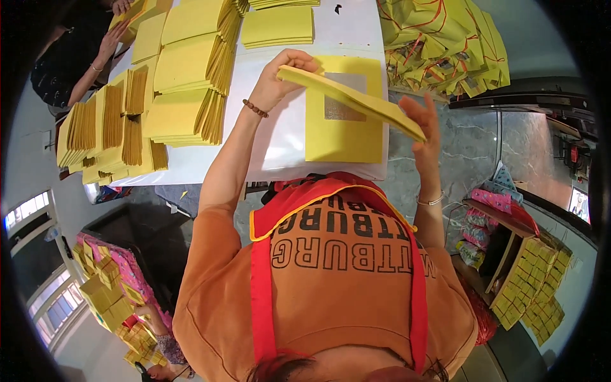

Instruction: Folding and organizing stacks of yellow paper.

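Co-worker's hand [109, 39] at upper left, body cut off by rim. Fanned piles of yellow paper sheets [184, 70] cover white tabletop [280, 137]. Left hand [280, 79] grips thin stack of yellow paper [353, 102], fingertips hidden behind it. Right hand [425, 130] open, palm touching stack's far end. Yellow square sheet with silver foil centre [345, 124] lies beneath, partly hidden by stack.

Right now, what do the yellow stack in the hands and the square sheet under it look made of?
Yellow stack: thin matte paper, layered edges, bending between both hands. Square sheet: matte yellow paper lying flat; its grey centre patch looks like dull foil, though that is uncertain.
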A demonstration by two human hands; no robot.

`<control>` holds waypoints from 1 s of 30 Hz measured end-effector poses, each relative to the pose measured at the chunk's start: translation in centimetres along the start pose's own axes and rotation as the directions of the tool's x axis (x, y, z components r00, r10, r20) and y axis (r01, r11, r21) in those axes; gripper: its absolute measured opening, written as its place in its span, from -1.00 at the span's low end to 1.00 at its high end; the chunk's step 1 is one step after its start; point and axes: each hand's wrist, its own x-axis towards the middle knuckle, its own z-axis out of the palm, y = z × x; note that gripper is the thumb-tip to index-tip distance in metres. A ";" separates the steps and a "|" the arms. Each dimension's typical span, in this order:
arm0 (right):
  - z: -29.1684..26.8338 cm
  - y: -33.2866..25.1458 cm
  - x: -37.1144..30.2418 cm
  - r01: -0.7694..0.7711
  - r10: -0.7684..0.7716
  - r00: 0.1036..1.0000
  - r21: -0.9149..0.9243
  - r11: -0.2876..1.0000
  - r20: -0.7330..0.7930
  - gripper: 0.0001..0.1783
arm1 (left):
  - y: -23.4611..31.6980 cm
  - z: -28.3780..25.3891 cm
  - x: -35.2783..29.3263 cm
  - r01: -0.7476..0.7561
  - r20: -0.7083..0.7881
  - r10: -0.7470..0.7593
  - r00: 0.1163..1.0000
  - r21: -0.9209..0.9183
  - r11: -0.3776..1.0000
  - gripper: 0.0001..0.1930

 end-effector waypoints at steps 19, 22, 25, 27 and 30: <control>0.6 1.3 2.0 -0.348 0.362 0.932 -0.307 0.886 -0.012 -0.70 | -2.9 -1.1 0.1 0.009 -0.092 -0.011 0.996 -0.015 1.000 -0.77; 1.3 0.9 2.4 -0.304 0.319 0.948 -0.258 0.917 0.016 -0.70 | -2.0 -1.0 0.0 0.041 -0.096 -0.042 0.995 -0.009 0.999 -0.71; 1.3 1.8 3.0 -0.328 0.321 0.945 -0.185 0.926 -0.069 -0.70 | -0.9 0.3 0.4 -0.086 -0.227 0.072 0.971 -0.054 0.995 -0.59; 2.5 1.1 3.4 -0.319 0.319 0.931 0.028 0.947 -0.177 -0.67 | -1.1 0.3 0.3 -0.170 -0.396 0.330 0.857 0.388 0.906 -0.44; 3.1 2.0 3.1 -0.317 0.388 0.904 0.326 0.891 -0.179 -0.65 | -0.4 0.5 -0.6 -0.201 -0.140 0.521 0.842 0.815 0.543 -0.40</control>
